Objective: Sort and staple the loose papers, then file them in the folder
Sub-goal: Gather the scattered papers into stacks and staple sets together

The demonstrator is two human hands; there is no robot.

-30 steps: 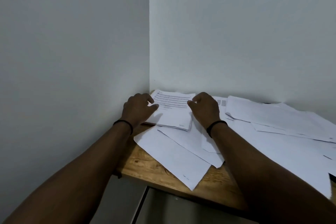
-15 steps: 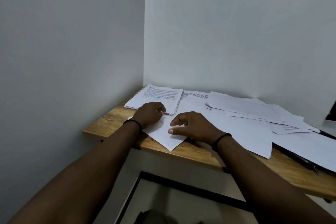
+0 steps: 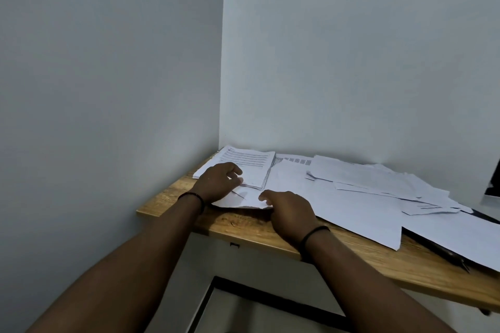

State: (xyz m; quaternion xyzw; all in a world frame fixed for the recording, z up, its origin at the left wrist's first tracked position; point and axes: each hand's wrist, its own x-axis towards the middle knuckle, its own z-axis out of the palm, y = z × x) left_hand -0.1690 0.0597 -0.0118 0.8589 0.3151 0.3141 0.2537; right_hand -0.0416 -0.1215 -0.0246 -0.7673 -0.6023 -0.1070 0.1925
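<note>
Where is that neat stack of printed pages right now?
The stack lies in the desk's far left corner against the walls, with the left hand resting on its near edge.

Bench (image 3: 251, 227): wood, warm grained top, satin rather than glossy, lighter along the front edge. Loose papers (image 3: 351, 205): thin white paper, matt, some sheets printed with dark text lines, edges slightly curled. Stacked sheets (image 3: 251, 165): same matt paper, layered edges showing. Walls (image 3: 108, 89): painted, smooth, matt pale grey. Wristbands (image 3: 315, 232): thin, black, dull; material unclear.
</note>
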